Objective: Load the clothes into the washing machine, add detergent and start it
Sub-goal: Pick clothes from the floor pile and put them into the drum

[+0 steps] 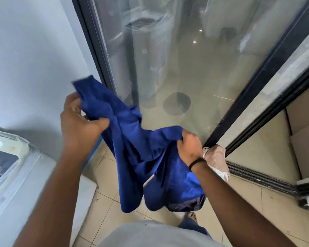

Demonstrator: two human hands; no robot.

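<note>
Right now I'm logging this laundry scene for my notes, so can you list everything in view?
blue garment: one, deep blue, held up in mid-air between both hands
washing machine: one, white, lower left against the wall
pinkish cloth bundle: one, pale pink, on the floor by the door track
sliding glass door: one, dark frame, straight ahead
floor tiles: beige, underfoot
left hand: grips the garment's upper end
right hand: grips the garment's other edge, black band on wrist
</note>
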